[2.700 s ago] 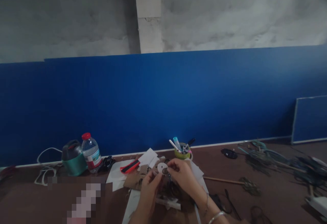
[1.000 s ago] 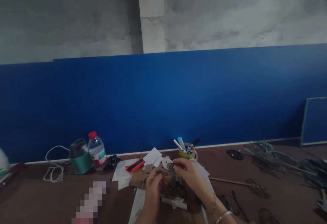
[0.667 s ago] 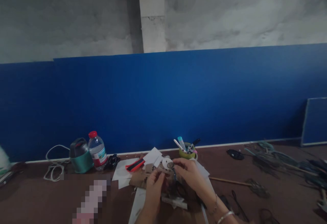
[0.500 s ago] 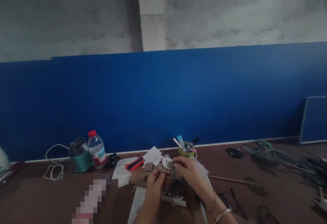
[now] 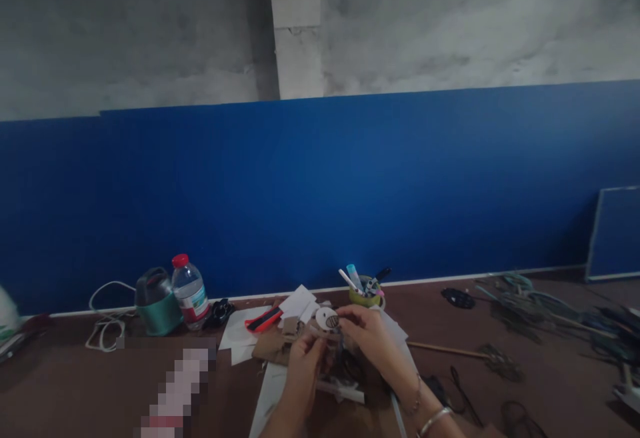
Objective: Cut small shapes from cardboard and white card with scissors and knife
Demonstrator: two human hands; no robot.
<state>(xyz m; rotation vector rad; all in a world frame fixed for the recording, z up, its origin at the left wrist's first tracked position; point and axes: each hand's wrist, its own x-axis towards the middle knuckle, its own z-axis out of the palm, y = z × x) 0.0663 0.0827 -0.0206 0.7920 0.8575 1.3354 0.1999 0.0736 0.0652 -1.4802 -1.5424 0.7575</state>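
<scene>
A small white round cutout (image 5: 324, 318) with dark drawn marks, one patch striped, is held up between my hands. My left hand (image 5: 304, 361) pinches at its lower edge, where a pale, see-through strip seems to show. At its right edge the thumb and fingers of my right hand (image 5: 365, 331) are closed. Beneath the hands lie a clear plastic piece (image 5: 343, 390) and dark items, partly hidden. Just left of the hands are a red and black utility knife (image 5: 263, 320), white papers (image 5: 299, 301) and brown cardboard (image 5: 270, 349).
A green pen cup (image 5: 365, 300) stands behind my right hand. To the left are a red-capped bottle (image 5: 191, 298), a teal container (image 5: 159, 315) and a white cable (image 5: 104, 335). A stick (image 5: 445, 350) and tangled strands (image 5: 515, 298) lie right. A blue-painted wall (image 5: 320, 191) rises behind.
The white cutout has shifted very slightly left and turned a little in my fingers. Both hands otherwise keep nearly the same place and grip.
</scene>
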